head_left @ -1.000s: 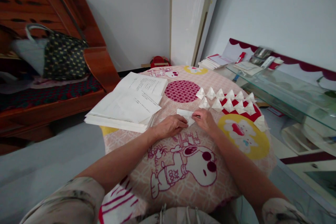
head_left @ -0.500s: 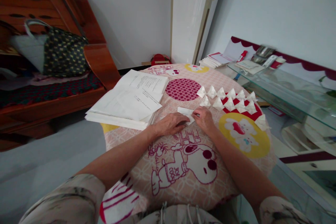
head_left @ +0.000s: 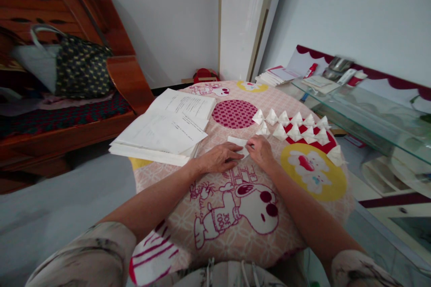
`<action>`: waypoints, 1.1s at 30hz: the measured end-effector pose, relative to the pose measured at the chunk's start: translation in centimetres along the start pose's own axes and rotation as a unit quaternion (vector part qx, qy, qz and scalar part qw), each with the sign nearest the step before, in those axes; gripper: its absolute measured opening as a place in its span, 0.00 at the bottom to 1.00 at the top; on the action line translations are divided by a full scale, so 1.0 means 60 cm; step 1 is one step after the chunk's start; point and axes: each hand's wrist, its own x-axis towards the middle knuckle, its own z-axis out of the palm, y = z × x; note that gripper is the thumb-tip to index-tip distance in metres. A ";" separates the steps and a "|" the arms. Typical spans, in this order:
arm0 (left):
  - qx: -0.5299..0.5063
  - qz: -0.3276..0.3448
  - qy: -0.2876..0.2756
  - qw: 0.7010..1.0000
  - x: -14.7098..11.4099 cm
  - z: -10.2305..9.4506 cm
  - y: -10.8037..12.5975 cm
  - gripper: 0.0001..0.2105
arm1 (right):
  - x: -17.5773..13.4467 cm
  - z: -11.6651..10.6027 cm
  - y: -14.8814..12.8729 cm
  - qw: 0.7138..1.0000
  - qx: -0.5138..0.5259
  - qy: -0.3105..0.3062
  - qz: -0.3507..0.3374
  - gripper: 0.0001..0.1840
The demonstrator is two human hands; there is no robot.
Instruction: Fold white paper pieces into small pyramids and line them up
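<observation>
A small white sheet of folded paper (head_left: 236,141) lies on the patterned tablecloth between my hands. Resting on its left side, my left hand (head_left: 219,158) has its fingers stretched out over the lower left part. My right hand (head_left: 260,149) is closed at the right edge of the paper, thumb and index finger pinched together on it. The fingers cover part of the paper, so its full shape is hidden. Just beyond my right hand stand several folded white paper pieces (head_left: 279,132) with pointed tops, set in rows.
An open stack of printed pages (head_left: 158,130) lies to the left on the round table (head_left: 215,215). Right of the table is a glass-topped stand (head_left: 370,112) with small items. A wooden bench (head_left: 129,78) with bags is at the left, and a tall white cabinet-like unit (head_left: 240,27) behind.
My left fingers have shifted very slightly on the paper. Both hands otherwise keep their places, and the paper pieces and pages have not moved.
</observation>
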 end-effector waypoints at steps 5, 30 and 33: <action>-0.001 0.009 0.000 1.000 0.002 -0.002 -0.002 0.17 | 0.000 0.001 -0.004 1.000 -0.023 0.005 0.004 0.10; -0.028 0.042 0.010 0.999 0.008 -0.003 0.003 0.14 | 0.003 -0.009 -0.017 0.998 -0.055 -0.034 0.010 0.11; -0.032 0.038 0.018 0.999 0.007 -0.001 0.003 0.14 | 0.004 -0.009 -0.017 0.998 -0.056 -0.033 0.010 0.11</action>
